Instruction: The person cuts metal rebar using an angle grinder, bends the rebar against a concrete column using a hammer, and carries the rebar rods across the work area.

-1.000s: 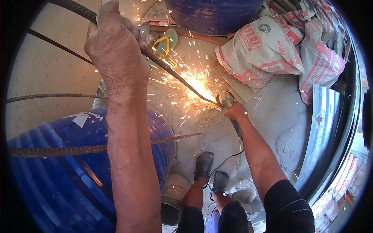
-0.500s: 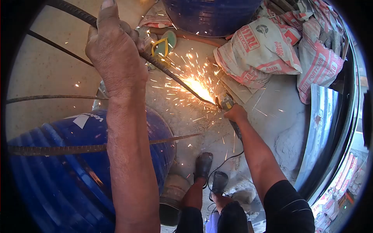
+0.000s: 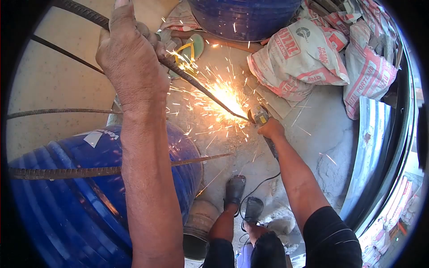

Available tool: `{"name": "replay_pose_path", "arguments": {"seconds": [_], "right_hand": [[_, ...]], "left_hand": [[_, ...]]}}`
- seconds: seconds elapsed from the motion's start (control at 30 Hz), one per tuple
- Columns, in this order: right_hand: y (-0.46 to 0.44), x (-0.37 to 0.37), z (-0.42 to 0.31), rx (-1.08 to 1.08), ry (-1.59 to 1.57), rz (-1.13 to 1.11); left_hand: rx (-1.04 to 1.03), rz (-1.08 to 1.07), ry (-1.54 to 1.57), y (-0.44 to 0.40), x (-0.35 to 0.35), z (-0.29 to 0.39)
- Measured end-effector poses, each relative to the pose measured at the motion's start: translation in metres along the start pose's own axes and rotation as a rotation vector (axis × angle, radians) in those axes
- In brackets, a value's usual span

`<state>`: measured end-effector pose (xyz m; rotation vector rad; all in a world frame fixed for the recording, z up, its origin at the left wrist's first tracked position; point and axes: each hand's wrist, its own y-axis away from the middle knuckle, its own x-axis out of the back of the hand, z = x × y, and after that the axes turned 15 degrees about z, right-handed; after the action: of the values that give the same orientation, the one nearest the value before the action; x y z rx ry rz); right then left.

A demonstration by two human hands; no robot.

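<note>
My left hand (image 3: 134, 67) is wrapped around a ribbed steel rebar (image 3: 199, 85), which runs from the upper left down toward the centre. At the rebar's lower end, my right hand (image 3: 271, 128) grips an angle grinder (image 3: 260, 117). The grinder's disc meets the bar tip there, and a bright burst of sparks sprays up and to the left. From the tool a black cord (image 3: 263, 180) trails down past my feet. Glare hides part of the contact point.
Other rebars (image 3: 67, 172) cross on the left, over a blue drum (image 3: 67, 205). Another blue drum (image 3: 243, 20) stands at the top. Cement bags (image 3: 299, 56), a metal sheet (image 3: 368, 138), a green-and-yellow flip-flop (image 3: 192, 49) and a bucket (image 3: 201, 219) are around me.
The spark burst has grown larger and brighter. My left hand has shifted very slightly left; the grinder stays at the rebar's end.
</note>
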<state>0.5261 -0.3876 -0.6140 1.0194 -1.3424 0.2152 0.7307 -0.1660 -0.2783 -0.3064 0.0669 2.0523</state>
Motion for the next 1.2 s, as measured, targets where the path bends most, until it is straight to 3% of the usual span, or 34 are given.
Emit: {"name": "replay_pose_path", "arguments": {"seconds": [0.77,0.97,1.03,1.13,1.2], "right_hand": [[0.027,0.03,0.021,-0.014,-0.058,-0.019],[0.082,0.053,0.073,-0.141,-0.381,0.099],[0.114,0.086,0.073,-0.211,-0.745,0.051],[0.146,0.1,0.091,-0.283,-1.03,-0.025],[0.173,0.124,0.092,-0.267,-1.052,-0.045]], "left_hand": [[0.029,-0.028,0.008,-0.004,0.001,0.0],[0.037,0.048,-0.057,-0.018,-0.01,-0.007],[0.011,0.11,-0.152,-0.018,-0.017,-0.008],[-0.018,0.097,-0.295,-0.008,-0.015,-0.019],[-0.301,0.114,-0.634,0.058,0.004,-0.019]]}}
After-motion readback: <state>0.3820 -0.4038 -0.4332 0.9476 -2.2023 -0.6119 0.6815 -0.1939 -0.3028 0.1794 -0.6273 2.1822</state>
